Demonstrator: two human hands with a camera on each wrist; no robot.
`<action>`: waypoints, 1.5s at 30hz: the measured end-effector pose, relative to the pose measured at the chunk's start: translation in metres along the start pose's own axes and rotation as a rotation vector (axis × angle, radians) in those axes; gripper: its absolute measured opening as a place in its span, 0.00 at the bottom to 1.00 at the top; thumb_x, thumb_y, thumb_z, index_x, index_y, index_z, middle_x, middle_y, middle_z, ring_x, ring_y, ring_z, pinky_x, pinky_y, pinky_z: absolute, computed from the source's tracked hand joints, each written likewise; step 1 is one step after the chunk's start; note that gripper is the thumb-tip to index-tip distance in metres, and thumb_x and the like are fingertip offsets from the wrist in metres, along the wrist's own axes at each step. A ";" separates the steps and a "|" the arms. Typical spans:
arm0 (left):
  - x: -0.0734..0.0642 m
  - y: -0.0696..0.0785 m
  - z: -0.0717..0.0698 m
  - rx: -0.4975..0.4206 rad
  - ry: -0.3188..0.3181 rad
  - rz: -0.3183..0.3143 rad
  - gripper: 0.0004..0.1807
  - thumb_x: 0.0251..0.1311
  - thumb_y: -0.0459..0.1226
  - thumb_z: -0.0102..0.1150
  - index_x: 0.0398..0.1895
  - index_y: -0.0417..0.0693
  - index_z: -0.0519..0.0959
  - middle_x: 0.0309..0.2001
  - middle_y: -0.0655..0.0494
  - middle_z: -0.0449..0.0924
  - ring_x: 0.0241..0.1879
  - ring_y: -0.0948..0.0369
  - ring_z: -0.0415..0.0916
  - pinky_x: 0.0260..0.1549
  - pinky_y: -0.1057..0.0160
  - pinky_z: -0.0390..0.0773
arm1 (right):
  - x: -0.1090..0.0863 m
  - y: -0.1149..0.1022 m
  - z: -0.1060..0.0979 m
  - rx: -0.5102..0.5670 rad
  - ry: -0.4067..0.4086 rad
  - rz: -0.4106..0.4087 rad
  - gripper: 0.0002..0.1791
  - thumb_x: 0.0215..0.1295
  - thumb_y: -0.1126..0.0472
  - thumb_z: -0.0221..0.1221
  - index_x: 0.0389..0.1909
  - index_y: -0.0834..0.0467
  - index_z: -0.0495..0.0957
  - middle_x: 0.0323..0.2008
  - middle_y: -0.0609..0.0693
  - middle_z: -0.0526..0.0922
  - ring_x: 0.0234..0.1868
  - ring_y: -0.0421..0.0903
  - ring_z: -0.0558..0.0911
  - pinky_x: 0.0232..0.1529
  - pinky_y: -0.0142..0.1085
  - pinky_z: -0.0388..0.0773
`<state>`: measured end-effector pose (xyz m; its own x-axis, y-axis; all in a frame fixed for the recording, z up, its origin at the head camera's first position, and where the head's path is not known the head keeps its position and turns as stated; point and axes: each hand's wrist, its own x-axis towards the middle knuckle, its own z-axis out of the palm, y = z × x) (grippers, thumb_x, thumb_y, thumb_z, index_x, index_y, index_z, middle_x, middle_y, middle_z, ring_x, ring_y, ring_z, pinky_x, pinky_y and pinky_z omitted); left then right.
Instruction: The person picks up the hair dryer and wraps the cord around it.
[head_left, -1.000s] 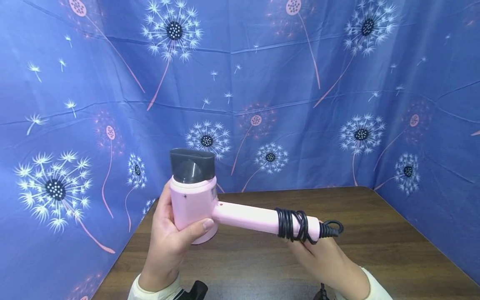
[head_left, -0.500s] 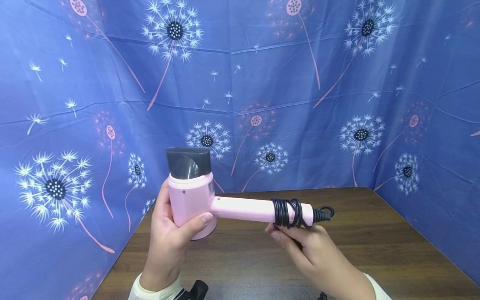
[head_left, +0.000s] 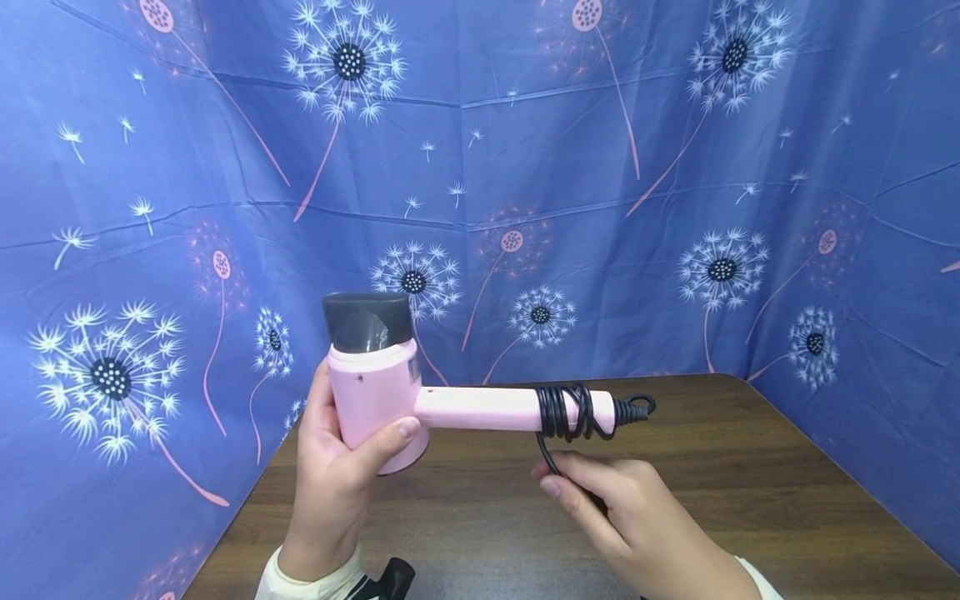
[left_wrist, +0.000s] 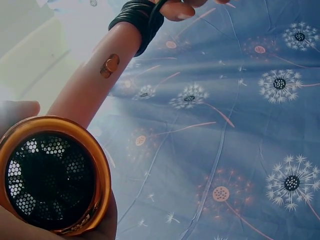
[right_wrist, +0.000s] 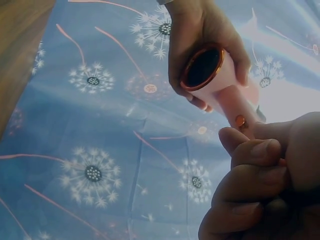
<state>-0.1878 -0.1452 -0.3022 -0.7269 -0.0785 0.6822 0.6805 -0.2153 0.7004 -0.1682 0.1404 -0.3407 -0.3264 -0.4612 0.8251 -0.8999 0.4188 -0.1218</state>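
A pink hair dryer (head_left: 375, 387) with a dark nozzle (head_left: 367, 323) is held above the table, its handle pointing right. My left hand (head_left: 333, 475) grips the dryer's body, thumb across the front. Black cord (head_left: 566, 412) is wound several times round the handle's end. Just below the windings, my right hand (head_left: 630, 508) pinches a free length of that cord between thumb and fingers. The left wrist view shows the round rear grille (left_wrist: 50, 175) and a slide switch (left_wrist: 110, 65) on the handle. Curled fingers (right_wrist: 250, 172) of the right hand hide the cord in the right wrist view.
A brown wooden table (head_left: 465, 533) lies under both hands. Blue curtains (head_left: 480, 167) with dandelion prints hang behind it and at both sides. A black strap piece (head_left: 393, 579) shows at the left sleeve.
The hair dryer has shifted slightly left and its handle end has risen. My right hand has come off the handle's underside and drawn a length of cord downward from the windings.
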 end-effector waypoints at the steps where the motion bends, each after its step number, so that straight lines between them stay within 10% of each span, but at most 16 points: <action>1: 0.000 0.000 0.000 0.005 0.004 0.000 0.50 0.47 0.17 0.68 0.76 0.50 0.65 0.60 0.36 0.74 0.53 0.46 0.78 0.47 0.55 0.84 | 0.000 0.000 0.000 -0.004 0.010 -0.016 0.14 0.68 0.71 0.62 0.47 0.50 0.84 0.38 0.38 0.88 0.35 0.26 0.80 0.38 0.21 0.79; 45: 0.006 -0.012 -0.006 0.094 0.049 0.077 0.53 0.44 0.17 0.72 0.76 0.53 0.65 0.60 0.37 0.75 0.52 0.44 0.78 0.47 0.57 0.85 | 0.006 -0.014 -0.023 -0.055 0.061 -0.156 0.08 0.80 0.59 0.53 0.45 0.55 0.81 0.31 0.35 0.79 0.30 0.24 0.73 0.32 0.17 0.71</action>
<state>-0.2008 -0.1488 -0.3080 -0.6745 -0.1392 0.7250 0.7382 -0.1146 0.6648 -0.1516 0.1494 -0.3213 -0.1642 -0.4762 0.8639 -0.9204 0.3889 0.0394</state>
